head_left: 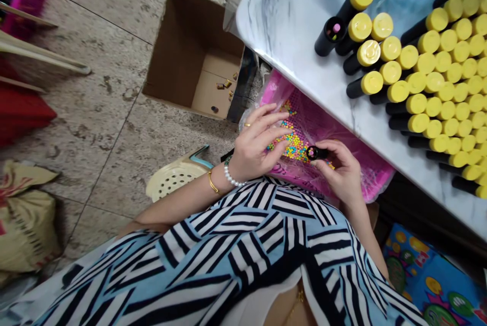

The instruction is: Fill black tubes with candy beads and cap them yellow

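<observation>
Right hand (338, 171) pinching small black plastic tube (317, 153) by barrel: light, stiff, smooth, slip-prone. Left hand (253, 146) half-open, empty, beside loose tiny pastel beads (292, 141) on pink plastic bag (327, 118).

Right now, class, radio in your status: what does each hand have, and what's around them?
Right hand: black tube held, pink-tipped. Left hand: open over coloured beads on pink plastic sheet. Alongside: yellow-capped black tubes on marble table.

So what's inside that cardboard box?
A few small gold and dark pieces lie on the bottom of the cardboard box; its corner under the table edge is hidden.
</observation>
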Motion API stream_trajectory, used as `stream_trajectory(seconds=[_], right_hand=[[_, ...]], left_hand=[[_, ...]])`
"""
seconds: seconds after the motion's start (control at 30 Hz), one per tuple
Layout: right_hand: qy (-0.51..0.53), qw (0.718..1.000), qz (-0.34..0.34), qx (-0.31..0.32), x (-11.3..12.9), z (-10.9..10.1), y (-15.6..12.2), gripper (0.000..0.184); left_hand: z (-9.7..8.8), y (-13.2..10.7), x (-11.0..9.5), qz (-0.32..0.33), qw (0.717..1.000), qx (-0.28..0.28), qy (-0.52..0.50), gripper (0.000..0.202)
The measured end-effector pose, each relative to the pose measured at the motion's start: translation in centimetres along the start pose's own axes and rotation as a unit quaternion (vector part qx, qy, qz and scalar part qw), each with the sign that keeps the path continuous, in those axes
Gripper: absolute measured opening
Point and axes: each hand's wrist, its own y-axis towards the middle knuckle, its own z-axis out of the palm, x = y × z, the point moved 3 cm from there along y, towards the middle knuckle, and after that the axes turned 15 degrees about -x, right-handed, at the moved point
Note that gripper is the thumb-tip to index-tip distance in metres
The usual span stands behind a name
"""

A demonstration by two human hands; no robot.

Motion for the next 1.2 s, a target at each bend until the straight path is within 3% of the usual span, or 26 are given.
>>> stream_trajectory(seconds=[0.13,0.27,0.37,0.5,0.83,0.9,0.97,1.03,1.07,1.13,1.2], right_hand=[[0.196,0.975,0.109,0.007,-1.0,0.0,-0.6,0.038],[0.3,0.946,0.126,-0.009,-0.7,0.4,-0.8,0.044],[0.283,0.951,0.121,0.006,0.3,1.1,-0.6,0.046],[0.28,0.958,0.067,-0.005,1.3,1.2,-0.1,0.038],[0.243,0.968,0.05,-0.025,1.0,1.8,-1.0,0.035],[0.191,0.981,0.024,-0.036,0.9,1.4,-0.9,0.037],[0.091,0.994,-0.043,-0.049,1.0,0.7,-0.6,0.037],[-0.018,0.991,-0.12,-0.061,1.3,0.1,-0.4,0.035],[-0.057,0.986,-0.147,-0.061,1.4,-0.1,-0.4,0.034],[-0.098,0.977,-0.181,-0.058,1.7,-0.1,-0.3,0.033],[-0.112,0.971,-0.203,-0.054,2.0,0.2,-0.4,0.032]], left_hand=[[-0.1,0.2,-0.6,0.006,0.998,0.016,-0.066,0.023],[0.0,0.5,-1.3,0.031,0.993,0.009,-0.112,0.025],[0.2,0.5,-1.7,0.051,0.988,0.005,-0.144,0.033],[0.2,0.6,-2.0,0.07,0.985,0.01,-0.159,0.036],[2.1,0.8,-2.6,0.07,0.977,0.063,-0.191,0.05],[2.2,0.7,-2.6,0.05,0.976,0.068,-0.2,0.051],[2.3,0.4,-2.4,-0.025,0.967,0.084,-0.24,0.054],[2.5,-0.2,-2.0,-0.175,0.922,0.093,-0.332,0.054],[2.8,-0.5,-1.8,-0.268,0.88,0.089,-0.382,0.053],[3.6,-1.4,-1.4,-0.448,0.766,0.079,-0.454,0.056],[4.5,-2.2,-1.3,-0.58,0.658,0.09,-0.472,0.065]])
